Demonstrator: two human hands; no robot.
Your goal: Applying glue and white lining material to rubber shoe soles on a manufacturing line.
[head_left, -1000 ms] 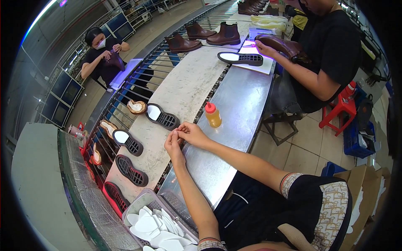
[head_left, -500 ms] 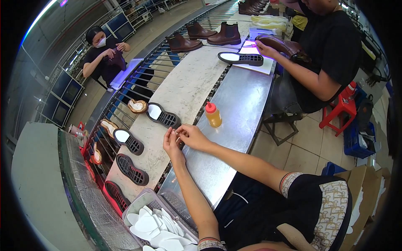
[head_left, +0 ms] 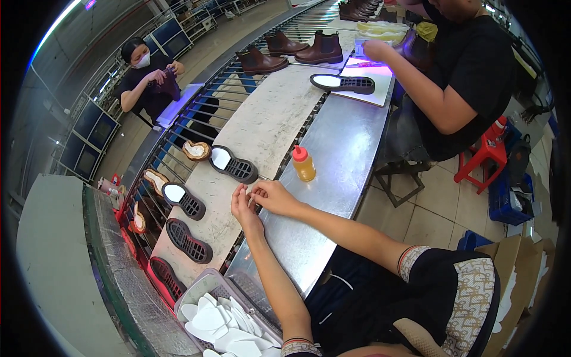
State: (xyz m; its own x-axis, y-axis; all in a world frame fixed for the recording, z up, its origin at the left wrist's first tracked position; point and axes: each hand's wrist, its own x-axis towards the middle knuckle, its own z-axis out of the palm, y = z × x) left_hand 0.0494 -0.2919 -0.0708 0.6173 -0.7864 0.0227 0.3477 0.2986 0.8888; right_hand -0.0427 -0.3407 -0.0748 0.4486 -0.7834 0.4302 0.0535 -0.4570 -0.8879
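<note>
My left hand (head_left: 242, 207) and my right hand (head_left: 272, 197) meet fingertip to fingertip over the inner edge of the steel bench (head_left: 333, 154). They pinch a small white piece (head_left: 251, 192) between them; what it is cannot be made out. Just beyond the fingertips a black shoe sole with a white insert (head_left: 233, 163) lies on the pale conveyor belt (head_left: 267, 119). An orange squeeze bottle with a red cap (head_left: 304, 165) stands on the bench to the right of my hands.
More black soles (head_left: 184, 201) (head_left: 188, 240) lie along the belt, and a grey basket of white insoles (head_left: 219, 315) sits near me. Brown boots (head_left: 282, 45) stand further up. One person (head_left: 458, 77) works on a sole (head_left: 343, 83) at right, another (head_left: 147, 80) across the line.
My two hands have stayed at the same spot, the fingers only shifting slightly around the small white piece. The soles on the belt show no clear movement.
</note>
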